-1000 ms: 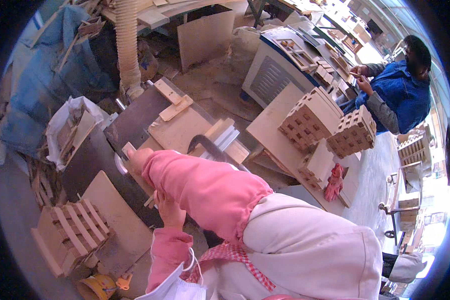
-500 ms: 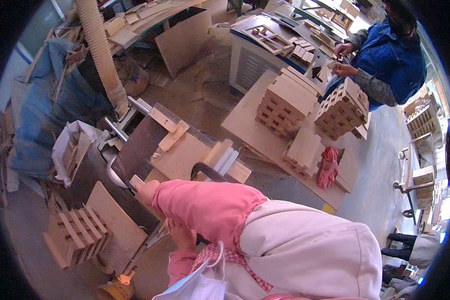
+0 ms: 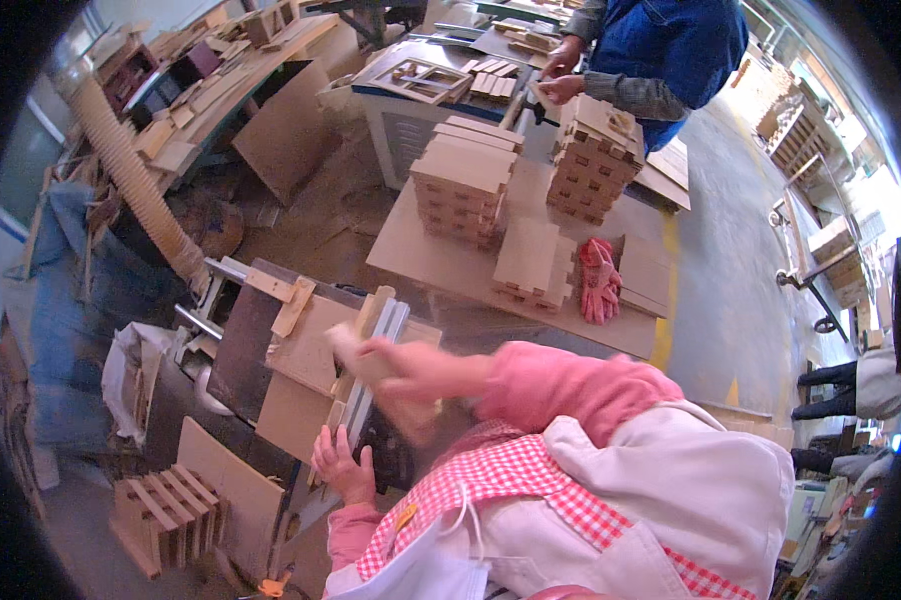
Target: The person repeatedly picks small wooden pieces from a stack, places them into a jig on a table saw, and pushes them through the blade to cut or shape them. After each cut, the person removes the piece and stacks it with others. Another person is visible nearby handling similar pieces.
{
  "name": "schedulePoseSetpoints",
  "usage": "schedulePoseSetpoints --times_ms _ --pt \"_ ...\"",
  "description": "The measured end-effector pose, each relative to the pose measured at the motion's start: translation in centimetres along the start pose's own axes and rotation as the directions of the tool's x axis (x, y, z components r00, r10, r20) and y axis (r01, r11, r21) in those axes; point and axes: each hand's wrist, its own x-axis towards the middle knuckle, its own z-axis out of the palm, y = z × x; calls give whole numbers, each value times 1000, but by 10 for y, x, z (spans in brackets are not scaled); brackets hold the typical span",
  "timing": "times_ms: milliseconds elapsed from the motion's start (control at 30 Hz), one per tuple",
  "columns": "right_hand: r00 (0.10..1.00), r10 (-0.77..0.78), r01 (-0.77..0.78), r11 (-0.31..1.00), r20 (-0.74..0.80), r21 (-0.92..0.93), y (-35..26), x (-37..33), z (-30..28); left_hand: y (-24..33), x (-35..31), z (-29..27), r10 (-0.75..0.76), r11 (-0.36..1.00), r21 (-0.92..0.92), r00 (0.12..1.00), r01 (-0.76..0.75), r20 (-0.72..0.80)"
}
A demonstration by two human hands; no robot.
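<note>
My right hand (image 3: 416, 372), smeared by motion, is closed on a wooden piece (image 3: 345, 343) above the machine table's right side. The blur hides the piece's full shape. My left hand (image 3: 343, 468) rests with fingers spread at the near edge of the machine table, beside the lower end of a metal rail (image 3: 379, 350). A flat wooden board (image 3: 306, 345) lies on the table to the left of the rail, with a small wooden block (image 3: 292, 308) at its far side.
Beyond stands a low board platform (image 3: 411, 235) with notched wood stacks (image 3: 461, 185) and red gloves (image 3: 599, 283). A person in blue (image 3: 661, 50) handles a small wooden piece there. Slatted wood (image 3: 171, 510) stands at the lower left, a ribbed hose (image 3: 136, 175) farther back.
My right hand has swung rightward from the machine's left side with the wooden piece. My left hand now shows beside the rail, fingers spread. The whole view has shifted.
</note>
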Motion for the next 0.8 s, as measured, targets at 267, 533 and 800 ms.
schedulePoseSetpoints --times_ms 267,533,800 --pt "681 475 -635 762 -558 -126 104 -207 -165 24 104 -13 -88 956 -289 992 58 -91" --pt "534 655 -842 470 -535 -264 210 -257 -297 63 166 62 -426 837 -351 902 420 67" --pt "692 411 -681 645 -593 -346 285 -265 -296 18 143 93 -510 736 -480 857 477 72"
